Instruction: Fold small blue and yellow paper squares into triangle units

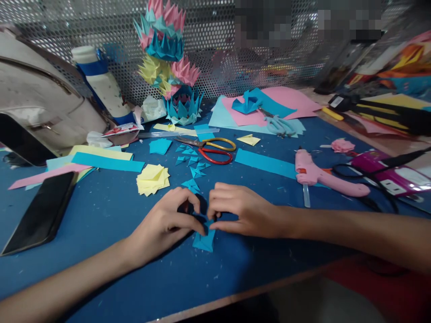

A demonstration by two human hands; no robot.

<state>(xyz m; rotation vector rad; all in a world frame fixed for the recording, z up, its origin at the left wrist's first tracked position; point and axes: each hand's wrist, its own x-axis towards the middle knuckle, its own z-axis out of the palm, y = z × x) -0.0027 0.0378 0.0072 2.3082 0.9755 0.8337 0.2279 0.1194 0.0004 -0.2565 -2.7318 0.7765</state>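
A small folded piece of blue paper [204, 242] lies on the table near its front edge. My left hand [170, 219] has its fingers curled and the thumb tip down at the paper's upper left. From the other side, my right hand [240, 208] pinches the paper's upper right corner between thumb and bent fingers. The fingertips partly hide the paper's far end. Just beyond my hands, several small folded blue paper triangles [198, 169] are scattered. A stack of yellow paper squares [153, 179] sits left of them.
Scissors with yellow and red handles [218, 150] lie beyond the triangles. A pink glue gun [313, 172] rests right, by a blue paper strip [264, 162]. Left are a black phone [42, 213] and paper strips [107, 161]. A tall folded-paper model [183, 105] stands behind.
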